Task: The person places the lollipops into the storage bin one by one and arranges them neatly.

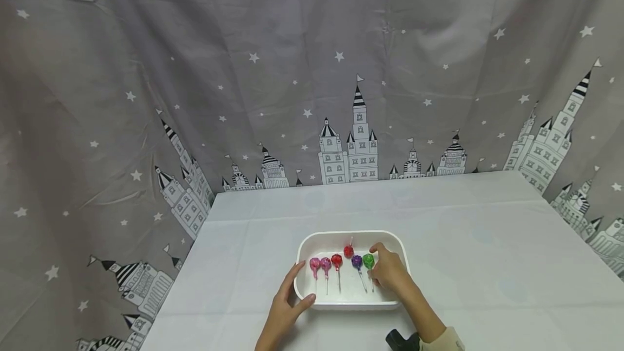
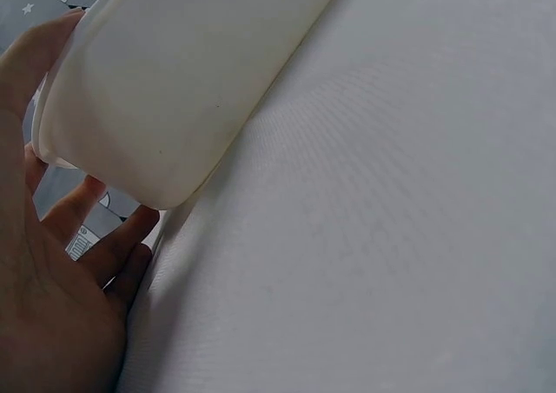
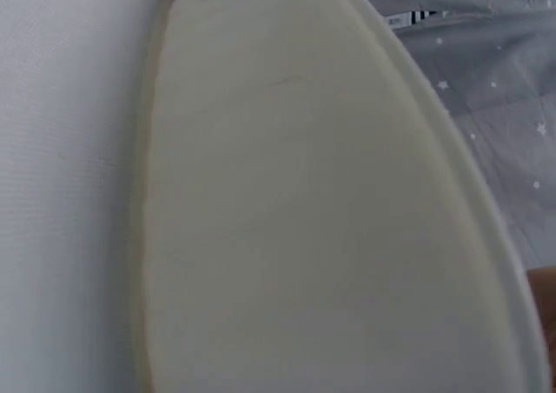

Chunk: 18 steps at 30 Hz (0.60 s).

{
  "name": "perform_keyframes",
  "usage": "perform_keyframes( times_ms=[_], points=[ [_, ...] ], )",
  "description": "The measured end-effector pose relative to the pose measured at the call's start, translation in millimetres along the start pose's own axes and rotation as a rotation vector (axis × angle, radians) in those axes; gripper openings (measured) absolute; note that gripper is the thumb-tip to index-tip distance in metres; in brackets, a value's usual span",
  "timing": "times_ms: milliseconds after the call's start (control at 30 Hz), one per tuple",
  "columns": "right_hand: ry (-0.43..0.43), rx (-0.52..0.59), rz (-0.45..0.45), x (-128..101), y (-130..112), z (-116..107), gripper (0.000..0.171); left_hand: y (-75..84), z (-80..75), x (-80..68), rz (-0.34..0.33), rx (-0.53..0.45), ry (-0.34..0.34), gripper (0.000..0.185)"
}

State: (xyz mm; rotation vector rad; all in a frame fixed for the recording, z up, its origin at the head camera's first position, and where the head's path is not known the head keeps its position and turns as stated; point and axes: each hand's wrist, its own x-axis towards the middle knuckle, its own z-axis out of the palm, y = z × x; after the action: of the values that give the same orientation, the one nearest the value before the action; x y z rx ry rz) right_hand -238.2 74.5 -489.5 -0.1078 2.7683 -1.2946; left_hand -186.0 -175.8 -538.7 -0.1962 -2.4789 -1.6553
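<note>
A white tray [image 1: 351,303] stands on the table with several wrapped lollipops in it. From left to right lie a pink lollipop [image 1: 314,264], a second pink lollipop [image 1: 325,264], a red lollipop [image 1: 337,260], a purple lollipop [image 1: 357,261] and a green lollipop [image 1: 369,260]. Behind that row another red lollipop [image 1: 348,251] points its stick away. My left hand [image 1: 286,299] holds the tray's near left corner, thumb on the front rim. Inside the right end, my right hand [image 1: 389,271] curls its index finger and thumb round the green lollipop; the exact contact is partly hidden.
A white cloth [image 1: 234,264] covers the table. Behind and to the left hangs a grey curtain [image 1: 273,58] printed with castles and stars. The tray's outer wall [image 3: 278,193] fills most of the right wrist view. A black device [image 1: 402,341] sits at my right wrist.
</note>
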Motion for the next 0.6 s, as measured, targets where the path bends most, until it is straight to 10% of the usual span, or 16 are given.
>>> perform_keyframes(
  times_ms=[333,600],
  points=[
    [0.034,-0.022,-0.074,-8,-13,-16,0.03,1.9,-6.7,-0.8,-0.037,-0.086,-0.043,0.06],
    [0.102,-0.05,-0.096,-7,-27,-57,0.022,24.9,-25.7,6.0,-0.328,-0.278,-0.032,0.056]
  ],
)
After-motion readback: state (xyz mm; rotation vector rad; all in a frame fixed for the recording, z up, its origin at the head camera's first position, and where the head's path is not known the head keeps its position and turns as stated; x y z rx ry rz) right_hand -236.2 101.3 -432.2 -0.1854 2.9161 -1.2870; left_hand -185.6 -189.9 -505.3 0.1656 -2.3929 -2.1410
